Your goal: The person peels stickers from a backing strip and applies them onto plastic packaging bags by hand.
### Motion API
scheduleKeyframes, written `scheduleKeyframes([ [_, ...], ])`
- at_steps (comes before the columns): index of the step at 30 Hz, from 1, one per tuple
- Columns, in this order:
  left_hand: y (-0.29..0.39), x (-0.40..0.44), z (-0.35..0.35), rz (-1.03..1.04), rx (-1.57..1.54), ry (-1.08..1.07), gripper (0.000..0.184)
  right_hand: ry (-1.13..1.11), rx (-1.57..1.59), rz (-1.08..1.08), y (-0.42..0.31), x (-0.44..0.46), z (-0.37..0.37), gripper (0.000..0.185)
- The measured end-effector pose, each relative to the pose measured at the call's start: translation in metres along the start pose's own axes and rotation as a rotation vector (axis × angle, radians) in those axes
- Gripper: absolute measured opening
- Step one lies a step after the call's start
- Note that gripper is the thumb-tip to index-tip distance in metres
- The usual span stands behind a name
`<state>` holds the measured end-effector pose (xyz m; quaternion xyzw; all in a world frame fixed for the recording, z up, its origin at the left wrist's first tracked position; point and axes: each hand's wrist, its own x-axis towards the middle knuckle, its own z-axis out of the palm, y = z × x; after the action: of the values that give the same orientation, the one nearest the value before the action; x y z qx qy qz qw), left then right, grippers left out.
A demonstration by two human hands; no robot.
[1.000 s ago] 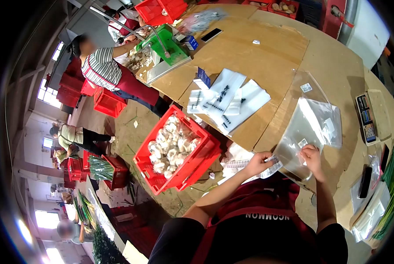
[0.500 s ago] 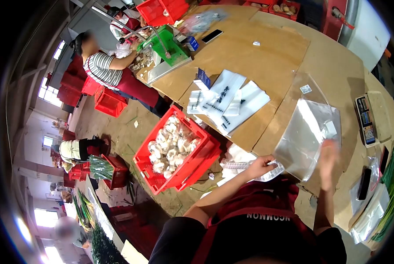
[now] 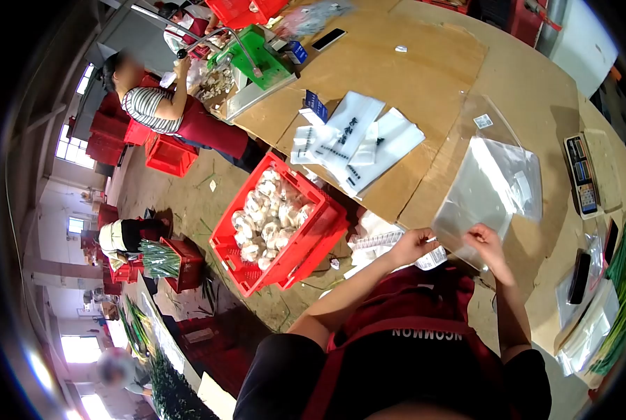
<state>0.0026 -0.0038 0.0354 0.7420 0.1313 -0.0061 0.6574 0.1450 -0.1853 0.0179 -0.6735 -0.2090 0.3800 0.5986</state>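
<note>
The left hand (image 3: 413,246) pinches the label strip (image 3: 433,260) near the clear bag (image 3: 477,189); the right hand (image 3: 487,247) is half-curled, any hold unclear. Peeling a label seems in hand; next move calls for delicate pinching.

Surroundings of the worktop (image 3: 432,77).
Red crate (image 3: 318,227), loaded with bagged white produce (image 3: 271,217), beside the worktop edge. Black phone (image 3: 329,39) lying flat on the far part, near a blue box (image 3: 295,52); box just beside a green container (image 3: 260,61). Long green stems (image 3: 624,297) at the right. Co-worker in striped top (image 3: 143,108) standing beyond the crate.
</note>
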Motion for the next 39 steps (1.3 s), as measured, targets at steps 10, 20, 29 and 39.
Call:
scheduleKeyframes([
  [10,-0.014,0.006,0.007,0.042,0.144,-0.008,0.014,-0.022,-0.102,-0.066,0.006,-0.009,0.050,0.008],
  [20,0.012,0.009,0.001,-0.169,0.183,-0.034,0.020,0.337,-0.457,-0.196,-0.009,0.014,-0.004,0.021],
  [29,-0.009,-0.006,0.002,0.075,-0.130,-0.036,0.008,0.303,-1.155,-0.706,0.007,-0.010,-0.025,0.032],
  [39,-0.006,-0.006,0.001,-0.093,-0.162,-0.048,0.004,0.216,-0.818,-0.349,0.027,0.009,-0.041,0.006],
])
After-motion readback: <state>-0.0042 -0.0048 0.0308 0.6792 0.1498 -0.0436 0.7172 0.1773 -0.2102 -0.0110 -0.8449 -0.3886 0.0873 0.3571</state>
